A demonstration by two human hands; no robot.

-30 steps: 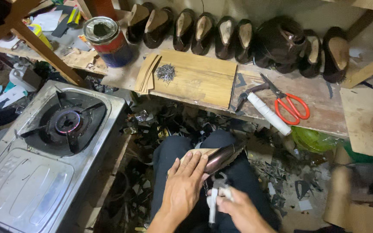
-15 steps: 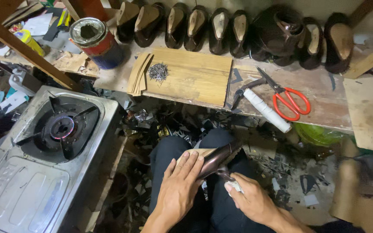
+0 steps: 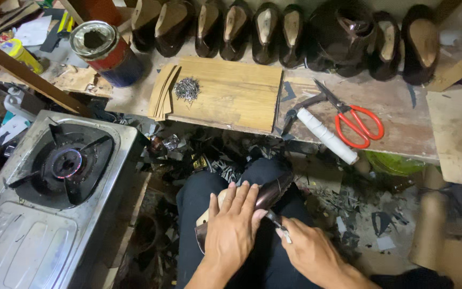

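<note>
Mostly hidden under left hand: dark shoe.

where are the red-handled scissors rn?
Head view, upper right: the red-handled scissors lie on the wooden bench, beside the white-handled pliers, below the row of dark shoes.

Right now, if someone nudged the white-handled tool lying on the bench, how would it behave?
The white-handled tool has a round grip, so it would probably roll somewhat, though its dark metal head should check that. It looks stiff. It lies near the bench front edge, beside the red scissors, so a push might tip it off.
</note>
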